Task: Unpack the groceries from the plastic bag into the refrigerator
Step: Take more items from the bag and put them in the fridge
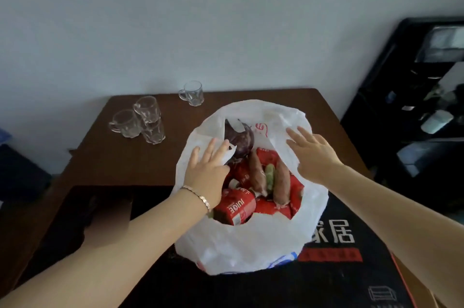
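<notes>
A white plastic bag [241, 245] stands open on a black printed mat, full of groceries. Inside lie red juice cartons [237, 206], two brown sweet potatoes [257, 172], a green vegetable [270, 177] between them, and a purple cabbage [239, 139] at the back. My left hand [207, 172] rests flat on the bag's left rim, fingers spread, a bracelet on the wrist. My right hand [312, 154] presses with its fingers apart on the right rim. Neither hand holds a grocery item. No refrigerator is in view.
The bag sits on a brown wooden table [175, 154] against a pale wall. Three glass mugs [140, 122] cluster at the table's back left and another glass mug [192, 93] stands at the back. A black shelf unit [414, 107] is to the right.
</notes>
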The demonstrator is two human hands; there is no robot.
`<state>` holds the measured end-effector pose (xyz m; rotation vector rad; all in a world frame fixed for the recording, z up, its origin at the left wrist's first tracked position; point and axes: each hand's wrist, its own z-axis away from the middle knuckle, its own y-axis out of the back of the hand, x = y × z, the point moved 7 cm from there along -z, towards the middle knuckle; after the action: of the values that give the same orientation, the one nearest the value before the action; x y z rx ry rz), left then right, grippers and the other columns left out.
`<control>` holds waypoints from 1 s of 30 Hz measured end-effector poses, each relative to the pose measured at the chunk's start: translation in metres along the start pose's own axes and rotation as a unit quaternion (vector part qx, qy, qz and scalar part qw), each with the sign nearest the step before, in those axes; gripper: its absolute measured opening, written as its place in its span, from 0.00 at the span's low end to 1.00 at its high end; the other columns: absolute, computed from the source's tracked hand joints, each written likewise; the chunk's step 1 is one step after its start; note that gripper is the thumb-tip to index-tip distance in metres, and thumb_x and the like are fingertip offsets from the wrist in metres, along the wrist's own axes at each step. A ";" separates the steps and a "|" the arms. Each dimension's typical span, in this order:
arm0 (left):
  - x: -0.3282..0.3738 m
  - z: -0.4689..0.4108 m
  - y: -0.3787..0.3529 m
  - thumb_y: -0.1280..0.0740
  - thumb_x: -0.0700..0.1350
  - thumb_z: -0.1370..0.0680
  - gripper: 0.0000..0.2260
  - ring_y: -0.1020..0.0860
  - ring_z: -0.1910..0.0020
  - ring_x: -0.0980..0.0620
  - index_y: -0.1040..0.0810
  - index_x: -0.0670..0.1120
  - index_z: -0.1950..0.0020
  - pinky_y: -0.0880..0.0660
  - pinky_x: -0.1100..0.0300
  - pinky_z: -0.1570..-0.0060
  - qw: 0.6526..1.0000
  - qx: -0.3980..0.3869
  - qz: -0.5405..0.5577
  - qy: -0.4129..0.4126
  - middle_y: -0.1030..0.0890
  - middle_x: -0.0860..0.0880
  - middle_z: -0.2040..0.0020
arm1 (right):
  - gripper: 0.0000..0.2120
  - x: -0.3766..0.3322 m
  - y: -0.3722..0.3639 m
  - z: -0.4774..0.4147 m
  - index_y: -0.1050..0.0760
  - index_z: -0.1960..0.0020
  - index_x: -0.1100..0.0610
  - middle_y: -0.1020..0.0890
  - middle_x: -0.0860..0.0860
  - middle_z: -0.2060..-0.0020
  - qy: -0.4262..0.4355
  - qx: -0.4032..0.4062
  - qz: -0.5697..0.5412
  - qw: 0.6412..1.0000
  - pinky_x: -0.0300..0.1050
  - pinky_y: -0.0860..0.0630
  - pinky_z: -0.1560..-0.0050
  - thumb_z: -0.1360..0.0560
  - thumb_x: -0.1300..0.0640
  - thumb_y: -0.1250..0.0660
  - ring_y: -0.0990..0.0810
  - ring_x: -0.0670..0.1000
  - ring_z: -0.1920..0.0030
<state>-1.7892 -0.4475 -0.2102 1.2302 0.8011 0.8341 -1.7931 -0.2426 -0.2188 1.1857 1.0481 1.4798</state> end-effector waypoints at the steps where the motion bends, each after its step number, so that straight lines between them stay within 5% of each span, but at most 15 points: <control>1: -0.008 -0.004 -0.007 0.39 0.43 0.22 0.16 0.63 0.24 0.46 0.29 0.55 0.35 0.57 0.45 0.27 1.000 -0.013 -0.001 0.006 0.61 0.52 0.23 | 0.30 0.010 -0.009 -0.003 0.49 0.24 0.52 0.55 0.50 0.23 -0.040 -0.020 0.011 0.999 0.49 0.47 0.26 0.22 0.55 0.40 0.57 0.52 0.23; 6: -0.046 -0.011 -0.033 0.42 0.43 0.22 0.21 0.54 0.23 0.46 0.37 0.49 0.29 0.36 0.51 0.33 0.996 -0.070 0.041 0.035 0.57 0.50 0.23 | 0.28 0.051 -0.056 0.008 0.47 0.24 0.56 0.51 0.50 0.23 -0.188 -0.122 -0.023 0.974 0.46 0.44 0.27 0.22 0.59 0.41 0.54 0.50 0.23; 10: -0.045 -0.013 -0.031 0.41 0.39 0.22 0.22 0.42 0.26 0.46 0.36 0.47 0.28 0.33 0.51 0.35 0.994 -0.045 0.098 0.008 0.50 0.48 0.23 | 0.20 0.029 -0.034 0.000 0.31 0.32 0.56 0.34 0.50 0.30 -0.199 0.032 -0.131 0.971 0.46 0.38 0.30 0.23 0.62 0.40 0.39 0.52 0.30; 12: -0.041 -0.014 -0.031 0.41 0.37 0.22 0.23 0.36 0.28 0.48 0.36 0.47 0.27 0.32 0.51 0.33 0.991 -0.023 0.130 0.001 0.48 0.49 0.23 | 0.13 0.000 -0.026 -0.007 0.25 0.41 0.54 0.25 0.51 0.43 -0.181 0.035 -0.224 0.957 0.46 0.29 0.42 0.23 0.60 0.41 0.28 0.53 0.41; 15: -0.038 -0.016 -0.033 0.43 0.37 0.21 0.25 0.33 0.31 0.53 0.43 0.51 0.25 0.31 0.57 0.34 0.987 -0.021 0.159 0.008 0.51 0.54 0.23 | 0.10 -0.030 -0.058 -0.020 0.29 0.46 0.57 0.25 0.54 0.55 -0.204 -0.122 -0.226 0.945 0.47 0.27 0.56 0.24 0.55 0.44 0.27 0.56 0.55; 18: -0.035 -0.016 -0.033 0.44 0.37 0.20 0.25 0.30 0.33 0.54 0.43 0.52 0.25 0.29 0.61 0.38 0.987 -0.019 0.161 0.019 0.52 0.54 0.23 | 0.23 -0.035 -0.082 -0.023 0.44 0.29 0.57 0.25 0.59 0.41 -0.278 -0.180 -0.235 0.914 0.57 0.27 0.44 0.23 0.53 0.45 0.26 0.61 0.42; 20: -0.034 -0.015 -0.031 0.38 0.38 0.23 0.23 0.29 0.33 0.49 0.34 0.51 0.28 0.28 0.56 0.35 0.988 -0.013 0.155 0.026 0.46 0.50 0.23 | 0.27 -0.037 -0.085 -0.023 0.49 0.27 0.57 0.26 0.60 0.38 -0.302 -0.173 -0.268 0.898 0.59 0.31 0.42 0.22 0.52 0.44 0.27 0.62 0.39; 22: -0.025 -0.018 -0.018 0.29 0.35 0.32 0.18 0.29 0.33 0.39 0.19 0.47 0.44 0.31 0.43 0.35 0.989 0.059 0.137 0.000 0.32 0.40 0.29 | 0.26 -0.036 -0.085 -0.020 0.44 0.30 0.58 0.25 0.58 0.41 -0.310 -0.165 -0.320 0.880 0.55 0.31 0.47 0.23 0.49 0.40 0.25 0.60 0.41; 25: 0.000 -0.023 0.006 0.28 0.35 0.34 0.10 0.26 0.37 0.37 0.17 0.43 0.55 0.26 0.44 0.42 0.966 0.174 0.178 -0.066 0.24 0.39 0.37 | 0.21 -0.035 -0.076 -0.006 0.34 0.39 0.57 0.23 0.54 0.48 -0.291 -0.175 -0.399 0.852 0.49 0.29 0.50 0.27 0.48 0.36 0.23 0.56 0.50; 27: 0.022 -0.039 0.013 0.32 0.41 0.28 0.08 0.21 0.45 0.45 0.19 0.43 0.49 0.20 0.49 0.50 0.956 0.140 0.249 -0.073 0.22 0.44 0.42 | 0.16 -0.032 -0.066 0.009 0.31 0.45 0.55 0.22 0.52 0.54 -0.268 -0.171 -0.443 0.838 0.47 0.25 0.53 0.28 0.48 0.35 0.24 0.52 0.57; 30: 0.045 -0.082 -0.029 0.43 0.57 0.21 0.23 0.23 0.45 0.44 0.31 0.42 0.35 0.25 0.52 0.49 0.968 -0.088 0.226 0.062 0.25 0.43 0.41 | 0.13 -0.017 -0.047 0.036 0.31 0.45 0.51 0.23 0.49 0.58 -0.255 -0.139 -0.487 0.823 0.47 0.21 0.56 0.28 0.50 0.35 0.22 0.49 0.60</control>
<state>-1.8365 -0.3739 -0.2547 1.2256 0.5341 1.3354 -1.7493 -0.2475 -0.2619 0.5848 0.8076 0.4309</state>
